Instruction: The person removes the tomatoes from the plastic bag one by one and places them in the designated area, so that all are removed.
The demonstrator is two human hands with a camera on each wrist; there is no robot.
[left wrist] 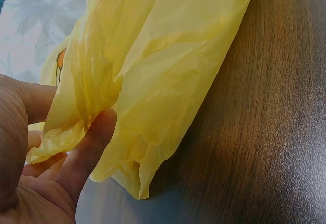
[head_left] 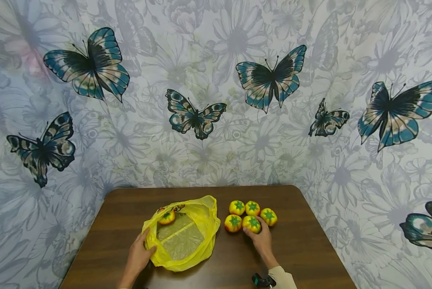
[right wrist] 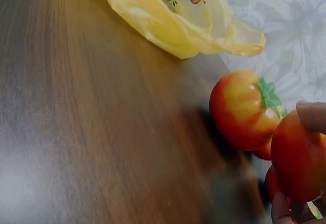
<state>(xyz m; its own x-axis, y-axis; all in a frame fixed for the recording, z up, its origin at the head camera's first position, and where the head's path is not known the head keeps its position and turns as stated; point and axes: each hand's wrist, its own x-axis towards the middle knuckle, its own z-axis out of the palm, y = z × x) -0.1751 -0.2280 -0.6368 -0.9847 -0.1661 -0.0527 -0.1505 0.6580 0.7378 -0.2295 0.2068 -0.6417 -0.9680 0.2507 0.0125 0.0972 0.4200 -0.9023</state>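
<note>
A yellow plastic bag lies on the table with its mouth spread wide. Inside it, near the far left rim, sits one red-and-yellow tomato. My left hand pinches the bag's left edge between thumb and fingers; in the left wrist view the film bunches at the fingertips. To the right of the bag, my right hand grips a glossy tomato with a green star-shaped leaf top. Thumb and fingers stand on opposite sides of this tomato in the right wrist view.
Several similar tomatoes cluster around the held one. The dark brown wooden table ends at a wall papered with flowers and butterflies. A dark band circles the right wrist by a light sleeve.
</note>
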